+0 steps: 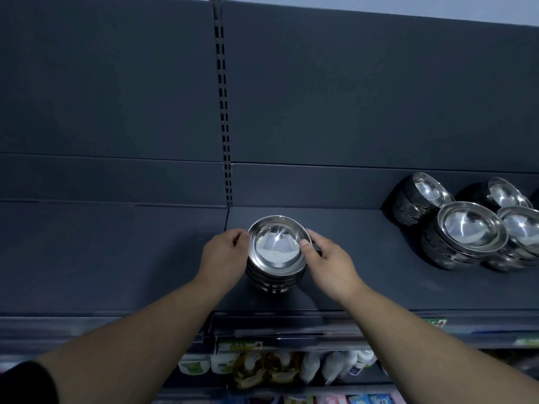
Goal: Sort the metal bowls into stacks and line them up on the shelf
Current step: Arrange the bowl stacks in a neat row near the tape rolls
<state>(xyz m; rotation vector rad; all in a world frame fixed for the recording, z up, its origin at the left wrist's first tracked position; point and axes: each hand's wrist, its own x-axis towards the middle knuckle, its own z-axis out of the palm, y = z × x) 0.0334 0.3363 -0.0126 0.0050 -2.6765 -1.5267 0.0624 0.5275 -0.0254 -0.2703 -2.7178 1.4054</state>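
Note:
A stack of shiny metal bowls (277, 252) stands on the dark grey shelf (364, 272), near its left end by the slotted upright. My left hand (224, 258) grips the stack's left side and my right hand (329, 263) grips its right side, thumb on the top bowl's rim. Further right, several more bowl stacks are grouped together: one at the front (466, 234), one at the back (423, 199), and others (513, 217) partly cut off by the frame edge.
A slotted metal upright (223, 112) splits the dark back panel. The neighbouring shelf section (102, 258) lies to the left. Below the shelf edge with price tags (239, 345) hang packets and bottles (277, 371).

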